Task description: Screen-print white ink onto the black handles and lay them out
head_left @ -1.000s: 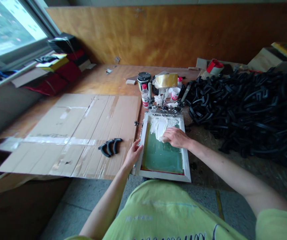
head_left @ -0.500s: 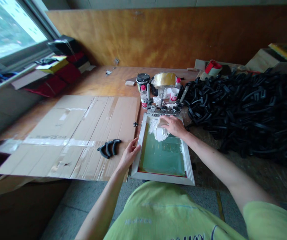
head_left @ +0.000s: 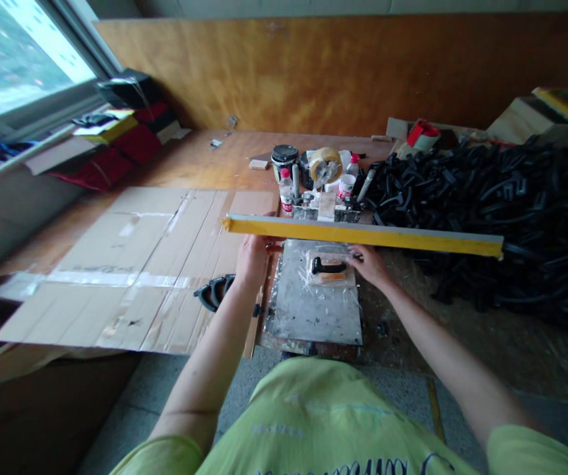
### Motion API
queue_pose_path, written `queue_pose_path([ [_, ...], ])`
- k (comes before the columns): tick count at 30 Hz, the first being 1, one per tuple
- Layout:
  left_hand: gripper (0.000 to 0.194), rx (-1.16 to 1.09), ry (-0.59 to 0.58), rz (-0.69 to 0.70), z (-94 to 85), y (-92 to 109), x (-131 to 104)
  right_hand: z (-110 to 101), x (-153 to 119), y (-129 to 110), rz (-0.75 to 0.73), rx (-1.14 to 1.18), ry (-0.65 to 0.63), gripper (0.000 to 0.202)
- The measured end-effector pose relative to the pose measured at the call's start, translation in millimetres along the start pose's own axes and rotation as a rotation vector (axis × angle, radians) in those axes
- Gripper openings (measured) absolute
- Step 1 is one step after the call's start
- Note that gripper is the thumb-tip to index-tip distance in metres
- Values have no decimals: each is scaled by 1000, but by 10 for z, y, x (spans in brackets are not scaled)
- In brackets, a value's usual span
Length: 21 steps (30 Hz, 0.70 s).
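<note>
A screen frame (head_left: 363, 233) is tilted up, with its yellow-and-grey edge running across the view. My left hand (head_left: 251, 258) grips this frame near its left part, its fingers partly hidden by the edge. Under the frame lies a grey base plate (head_left: 313, 315), where a black curved part (head_left: 328, 266) rests on a small pale block (head_left: 332, 280). Just right of that part is my right hand (head_left: 370, 264), thumb and fingers slightly apart with nothing seen between them.
Several black curved parts (head_left: 212, 294) lie on flattened cardboard (head_left: 130, 264) at the left. A large heap of black parts (head_left: 486, 198) fills the right side. Behind the plate stand a red-capped bottle (head_left: 285, 192), a dark tub (head_left: 284, 158), a tape roll (head_left: 325, 165) and a paper cup (head_left: 346, 185).
The frame has swung up from lying flat, uncovering the plate and the black part. My left hand has moved up with it. My right hand has left the pale scraper and moved lower right.
</note>
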<state>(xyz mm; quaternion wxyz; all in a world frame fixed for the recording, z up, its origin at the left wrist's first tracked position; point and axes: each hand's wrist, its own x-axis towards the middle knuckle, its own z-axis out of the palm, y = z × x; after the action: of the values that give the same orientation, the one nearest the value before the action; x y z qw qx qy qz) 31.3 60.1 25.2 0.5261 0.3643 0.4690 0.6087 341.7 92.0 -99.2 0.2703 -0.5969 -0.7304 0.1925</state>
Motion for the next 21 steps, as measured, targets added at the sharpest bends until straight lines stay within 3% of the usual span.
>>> queue_pose_path([
  [3, 56, 15, -1, -124, 15, -313, -196, 242, -195, -239, -206, -155, -119, 26],
  [7, 63, 72, -231, -618, 80, -824, -716, 326, -505, -717, -268, -220, -32, 10],
  [9, 59, -7, -204, -705, 74, -992, -932, 360, -659, -923, -412, -172, -65, 14],
  [11, 53, -30, -118, -696, -77, -1084, -1035, 363, -699, -965, -564, -94, -152, 18],
  [13, 50, 51, -18, -644, -436, -1125, -1020, 279, -569, -771, -520, -43, -137, 23],
  [15, 49, 169, 118, -554, -987, -1143, -936, 113, -303, -387, -249, -76, 4, 31],
  [17, 44, 331, 344, -500, -1618, -1146, -851, -62, -8, 47, 34, -196, 82, 35],
  [19, 43, 545, 504, -568, -2180, -1133, -805, -160, 206, 399, 163, -273, 38, 37],
  [21, 43, 646, 590, -618, -2558, -1114, -785, -162, 288, 617, 174, -282, -14, 38],
])
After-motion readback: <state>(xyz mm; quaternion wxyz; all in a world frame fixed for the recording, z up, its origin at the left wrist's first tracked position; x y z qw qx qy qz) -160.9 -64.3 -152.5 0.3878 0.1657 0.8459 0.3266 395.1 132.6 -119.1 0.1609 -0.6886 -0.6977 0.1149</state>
